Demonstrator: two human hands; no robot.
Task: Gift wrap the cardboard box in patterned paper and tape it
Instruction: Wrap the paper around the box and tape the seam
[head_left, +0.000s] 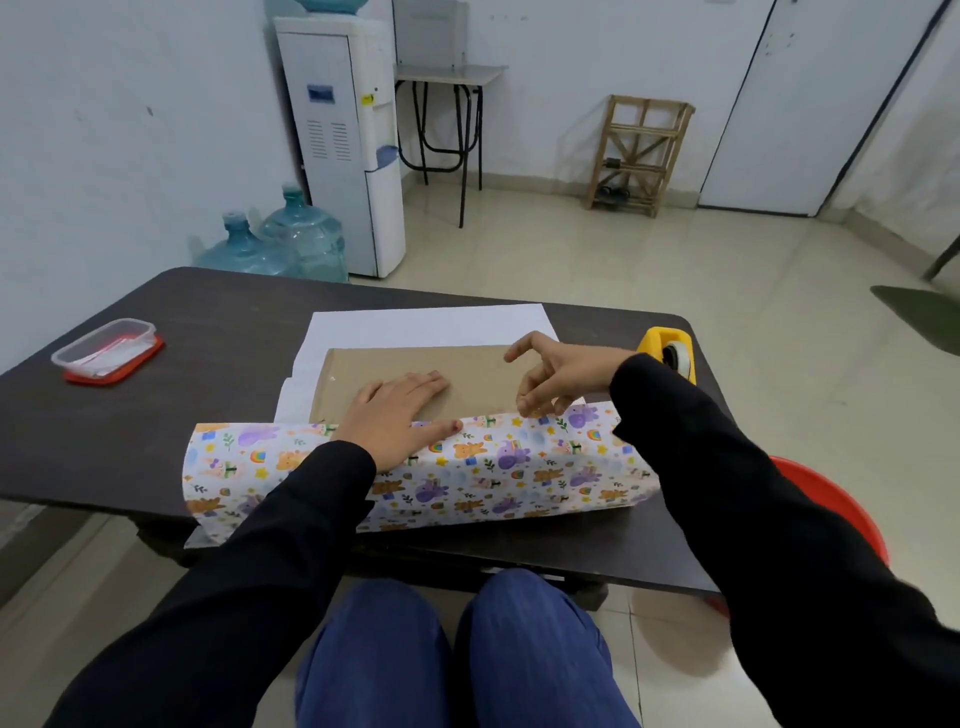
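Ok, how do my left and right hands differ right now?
Left hand lies flat, palm down on the cardboard box; right hand is arched, fingers curled. Left thumb rests on the patterned paper; right fingertips only reach its edge. Both wear black sleeves.

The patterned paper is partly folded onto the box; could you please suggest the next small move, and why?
Probably reach the right hand to the tape dispenser: the left hand presses the patterned paper flat on the cardboard box, and no tape shows on it.

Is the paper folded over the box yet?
Partly: patterned paper laps the cardboard box's near edge under the left hand; its top is mostly bare.
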